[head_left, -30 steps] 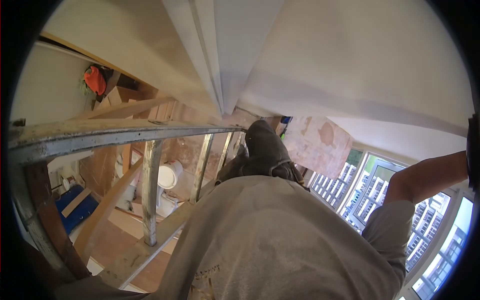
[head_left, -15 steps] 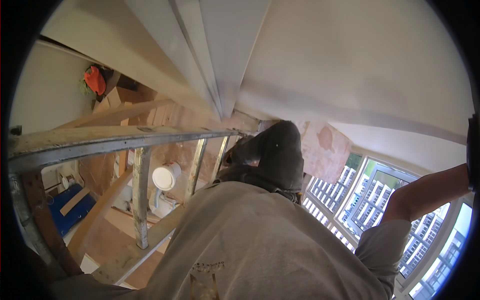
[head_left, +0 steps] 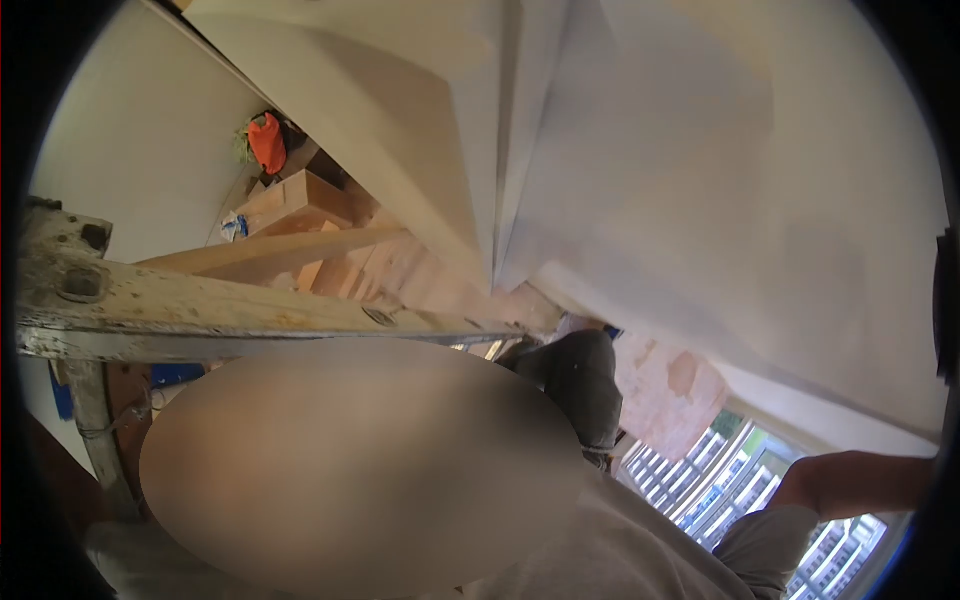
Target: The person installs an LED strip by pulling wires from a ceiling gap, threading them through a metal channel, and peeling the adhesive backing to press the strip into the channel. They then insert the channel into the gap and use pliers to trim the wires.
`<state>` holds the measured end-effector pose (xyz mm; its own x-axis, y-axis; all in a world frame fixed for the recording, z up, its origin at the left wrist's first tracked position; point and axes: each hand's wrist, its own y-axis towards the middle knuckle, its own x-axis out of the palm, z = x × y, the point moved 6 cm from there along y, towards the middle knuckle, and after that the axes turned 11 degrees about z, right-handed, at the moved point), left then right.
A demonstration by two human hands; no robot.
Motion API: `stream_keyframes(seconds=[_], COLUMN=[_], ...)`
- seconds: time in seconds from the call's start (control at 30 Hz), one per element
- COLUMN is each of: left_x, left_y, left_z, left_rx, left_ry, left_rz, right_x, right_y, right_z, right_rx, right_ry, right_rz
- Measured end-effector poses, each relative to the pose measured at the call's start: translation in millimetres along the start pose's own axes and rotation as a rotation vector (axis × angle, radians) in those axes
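Neither of my hands shows. My bent right arm [head_left: 850, 484] reaches out past the right edge of the head view, in front of the window, so whatever that hand holds or touches is hidden. At the dark lower left edge, part of my left arm [head_left: 62, 465] can be made out beside the ladder, its hand out of sight. A paint-spattered ladder [head_left: 230, 308] runs across the left side, close to my body. My dark-trousered leg [head_left: 585, 385] is bent beside its far end. A blurred oval covers much of my torso and the ladder rungs.
Pale wall surfaces meet at a corner [head_left: 497, 200] ahead. A window [head_left: 705, 475] lies at lower right, near a patchy pink plaster area [head_left: 675, 390]. Down on the floor are a cardboard box [head_left: 300, 205], an orange item [head_left: 266, 143] and a timber plank [head_left: 270, 252].
My view has turned and shifted, so the ladder rail looks nearer and the wall corner sits further right. My right arm appears lower. The white bucket is now out of sight behind the blur.
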<state>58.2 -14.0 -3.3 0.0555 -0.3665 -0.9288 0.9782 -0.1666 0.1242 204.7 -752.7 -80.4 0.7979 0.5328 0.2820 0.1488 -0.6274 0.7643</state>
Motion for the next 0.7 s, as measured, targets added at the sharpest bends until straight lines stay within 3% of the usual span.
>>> stream_keyframes(seconds=[0.1, 0.17, 0.23, 0.33, 0.4, 0.5, 0.7], left_x=[-10, -19, 1, 4, 18, 64, 84], left_y=[2, -10, -17, -40, -58, -73, -52], left_z=[-13, -16, -21, -12, -13, -16, -40], left_rx=[-0.054, -0.045, -0.006, -0.058, -0.142, -0.264, -0.395], left_ry=[0.128, 0.055, -0.04, 0.094, 0.063, -0.084, -0.252], left_rz=[-0.182, -0.144, -0.042, 0.326, 0.331, 0.227, 0.023], right_x=[-35, -60, -93, -121, -137, -151, -98], right_y=[28, 49, 62, 66, 59, 22, -29], right_z=[29, 58, 89, 122, 141, 140, 86], right_rx=[-0.043, -0.106, -0.161, -0.217, -0.233, -0.228, 0.201], right_ry=[-0.177, -0.345, -0.512, -0.728, -0.817, -0.796, -0.466], right_rz=[-0.009, -0.031, -0.041, -0.102, -0.148, -0.113, 0.03])
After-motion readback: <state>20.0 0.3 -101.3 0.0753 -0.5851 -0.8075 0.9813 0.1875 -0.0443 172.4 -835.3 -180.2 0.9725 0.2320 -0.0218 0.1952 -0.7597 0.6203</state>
